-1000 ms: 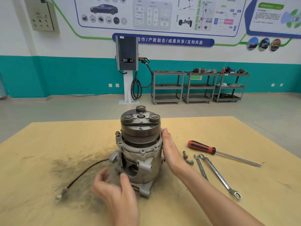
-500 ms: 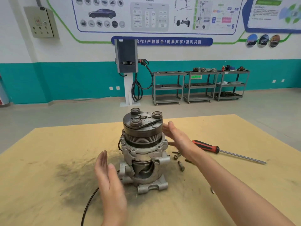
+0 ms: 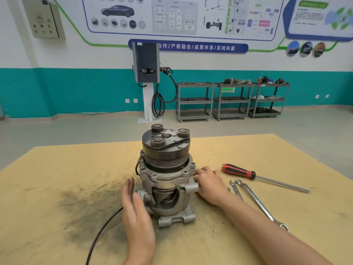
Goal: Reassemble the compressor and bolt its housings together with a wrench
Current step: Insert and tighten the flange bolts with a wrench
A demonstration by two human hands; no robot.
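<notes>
**A:** Checking in: our grey cast-metal compressor with the dark pulley on top stands mid-frame, housings stacked. Left hand flat beside it, fingers straight and together; right hand curled against its side lug.

**B:** So no bolting yet? Both long silver wrenches lie untouched at lower right.

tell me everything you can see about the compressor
The compressor stands upright on the tan table, dark grooved pulley and clutch plate with three round knobs on top. Below is a grey cast-metal housing, with a gap showing a dark inner part. The left hand lies flat beside it; the right hand touches its side lug.
</notes>
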